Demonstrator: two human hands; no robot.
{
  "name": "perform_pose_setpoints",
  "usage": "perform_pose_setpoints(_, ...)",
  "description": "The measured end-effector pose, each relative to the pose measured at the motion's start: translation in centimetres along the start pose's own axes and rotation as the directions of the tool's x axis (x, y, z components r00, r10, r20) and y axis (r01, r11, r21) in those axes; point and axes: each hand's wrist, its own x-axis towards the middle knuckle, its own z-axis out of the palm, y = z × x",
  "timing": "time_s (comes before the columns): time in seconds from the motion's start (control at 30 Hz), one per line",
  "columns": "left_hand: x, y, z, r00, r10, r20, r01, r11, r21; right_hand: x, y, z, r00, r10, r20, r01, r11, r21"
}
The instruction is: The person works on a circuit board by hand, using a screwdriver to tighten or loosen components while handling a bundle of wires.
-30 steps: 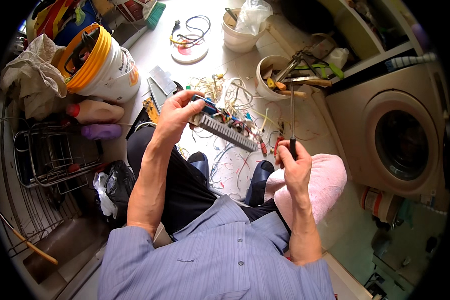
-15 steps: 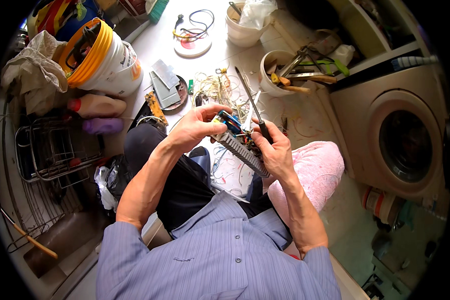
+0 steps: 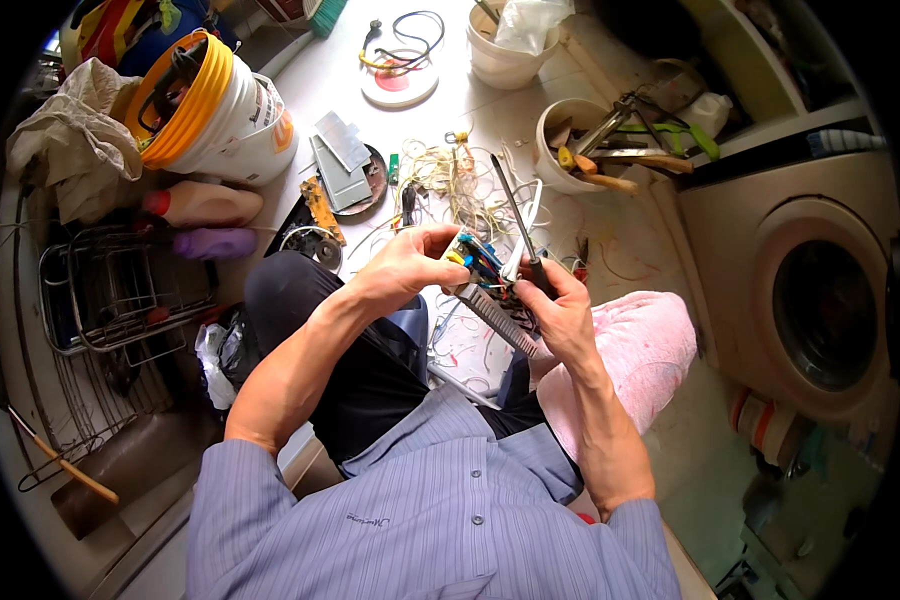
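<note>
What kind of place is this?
Probably a home laundry or utility area doubling as a makeshift workspace: there's a front-loading washing machine, a pale bucket full of tools, and a tangle of loose wires on the floor.

Circuit board point(image 3: 482, 262) in front, wires point(image 3: 435, 178) on the floor point(image 3: 325, 82) beyond it, bucket point(image 3: 235, 125) left, washing machine point(image 3: 790, 270) right.
</note>
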Motion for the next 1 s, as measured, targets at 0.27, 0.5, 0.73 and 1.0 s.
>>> perform_pose_setpoints(0.27, 1.1, -1.5, -1.0, 1.000, -0.001, 0.004, 0.001, 0.999, 0.043, 0.0, -0.8, -0.3, 0.999, -0.022, -0.050, 0.020, 0.999, -0.049)
perform_pose_setpoints(0.5, 1.7, -1.7, -0.9, 0.995, -0.099, -0.024, 0.100, 0.995, 0.022, -0.3, -1.4, -0.7, 0.996, 0.000, -0.084, -0.011, 0.991, -0.134)
perform_pose_setpoints(0.73, 2.4, -3.3, -2.0, 0.994, -0.094, -0.060, 0.092, 0.995, -0.034, -0.6, -1.8, -0.3, 0.996, 0.049, -0.071, -0.056, 0.993, -0.107)
perform_pose_setpoints(1.0, 2.8, -3.5, -2.0, 0.981, -0.140, -0.133, 0.124, 0.985, -0.120, -0.8, -2.2, 0.4, 0.998, 0.011, -0.056, -0.015, 0.996, -0.087)
